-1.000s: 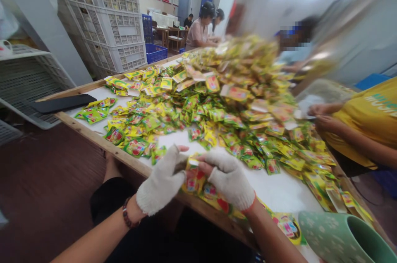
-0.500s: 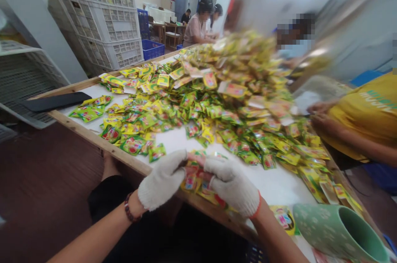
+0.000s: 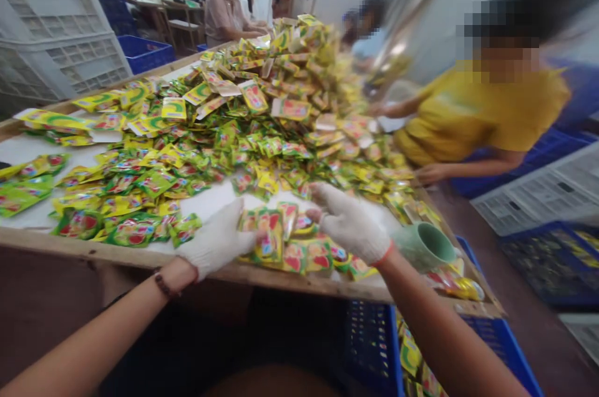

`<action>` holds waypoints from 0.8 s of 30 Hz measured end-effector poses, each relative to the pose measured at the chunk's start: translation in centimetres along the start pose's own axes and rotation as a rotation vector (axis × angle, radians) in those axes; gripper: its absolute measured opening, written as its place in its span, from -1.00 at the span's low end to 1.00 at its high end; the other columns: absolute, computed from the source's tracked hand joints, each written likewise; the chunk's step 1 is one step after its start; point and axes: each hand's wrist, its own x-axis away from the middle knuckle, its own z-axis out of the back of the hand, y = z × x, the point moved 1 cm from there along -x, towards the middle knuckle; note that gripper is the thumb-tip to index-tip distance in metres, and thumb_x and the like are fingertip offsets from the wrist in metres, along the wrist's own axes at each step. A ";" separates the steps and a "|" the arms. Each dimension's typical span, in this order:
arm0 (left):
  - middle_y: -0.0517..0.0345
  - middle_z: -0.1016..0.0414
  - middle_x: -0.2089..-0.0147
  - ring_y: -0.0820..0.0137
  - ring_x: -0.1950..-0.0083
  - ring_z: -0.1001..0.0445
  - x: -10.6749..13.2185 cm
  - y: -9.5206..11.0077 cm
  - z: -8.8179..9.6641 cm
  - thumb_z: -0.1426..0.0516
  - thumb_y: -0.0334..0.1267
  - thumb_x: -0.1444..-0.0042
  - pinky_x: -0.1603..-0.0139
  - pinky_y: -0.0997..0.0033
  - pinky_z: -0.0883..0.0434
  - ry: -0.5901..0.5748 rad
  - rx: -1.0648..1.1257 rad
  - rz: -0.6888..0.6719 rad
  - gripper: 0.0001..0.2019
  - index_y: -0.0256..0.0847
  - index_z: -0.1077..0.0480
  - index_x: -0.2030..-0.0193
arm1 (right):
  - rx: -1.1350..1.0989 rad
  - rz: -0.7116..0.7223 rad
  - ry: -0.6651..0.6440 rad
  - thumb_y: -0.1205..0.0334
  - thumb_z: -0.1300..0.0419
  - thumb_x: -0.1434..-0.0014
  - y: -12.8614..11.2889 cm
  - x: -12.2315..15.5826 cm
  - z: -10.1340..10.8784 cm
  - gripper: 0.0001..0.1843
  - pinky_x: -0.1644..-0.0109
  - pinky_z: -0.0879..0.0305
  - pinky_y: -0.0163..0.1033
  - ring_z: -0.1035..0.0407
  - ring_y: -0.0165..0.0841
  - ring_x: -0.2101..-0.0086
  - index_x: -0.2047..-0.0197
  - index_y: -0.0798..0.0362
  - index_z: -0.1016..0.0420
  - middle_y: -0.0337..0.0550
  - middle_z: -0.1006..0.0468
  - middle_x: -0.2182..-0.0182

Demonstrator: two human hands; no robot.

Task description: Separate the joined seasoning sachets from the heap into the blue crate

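Observation:
My left hand [image 3: 218,238], in a white knit glove with bare fingertips, holds a few small yellow-green packets [image 3: 269,238] with a red fruit picture, the thumb across their edge. My right hand [image 3: 353,222], gloved the same way, is just to the right of these packets with fingers apart and nothing plainly gripped. Beneath and between the hands, several similar packets [image 3: 319,256] lie near the table's front edge. A large heap of packets [image 3: 224,128] spreads over the white tabletop [image 3: 206,197] beyond my hands. Motion blur softens the fingertips.
A green cup [image 3: 423,247] lies on its side by my right forearm. Under the table edge stands a blue basket [image 3: 374,338] with packets near it. A person in a yellow shirt [image 3: 486,110] sits at the right side. White crates [image 3: 60,22] are stacked at left.
The view has swung to the right, bringing in more of the person in yellow and the blue basket. My hands have moved apart, with the packets now on my left hand's side.

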 end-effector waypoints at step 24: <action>0.03 -0.57 0.20 0.24 0.24 -0.56 -2.8 4.6 -1.7 -0.38 -0.19 0.29 0.20 0.23 -0.52 -0.523 0.945 0.097 -0.42 -0.23 -0.34 0.07 | -0.636 -0.327 -0.347 0.36 -0.44 0.32 3.2 0.8 -2.2 0.00 0.62 -0.31 -0.38 -0.31 -0.47 0.68 -0.23 0.01 -0.21 -0.44 -0.49 0.64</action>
